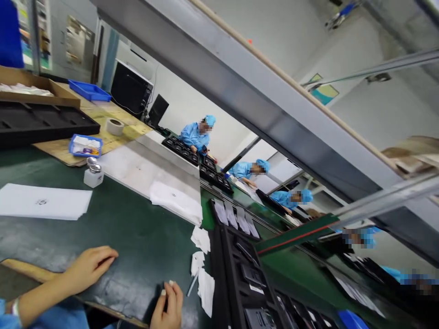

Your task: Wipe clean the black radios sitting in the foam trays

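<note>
My left hand rests on the dark green table mat near its front edge. Its fingers are loosely bent, with a small gap inside and nothing visible held. Farther right, my right hand lies at the bottom of the view, palm partly turned up, fingers slightly curled and apart, without anything in them. Beside it are a thin pale stick and crumpled white wipes. A black foam tray holding dark devices stands just past the wipes.
White sheets lie at left, near a white pump bottle. Behind are a small blue tray, a tape roll and a white board. A large beam slants overhead. Several co-workers in blue sit along the line.
</note>
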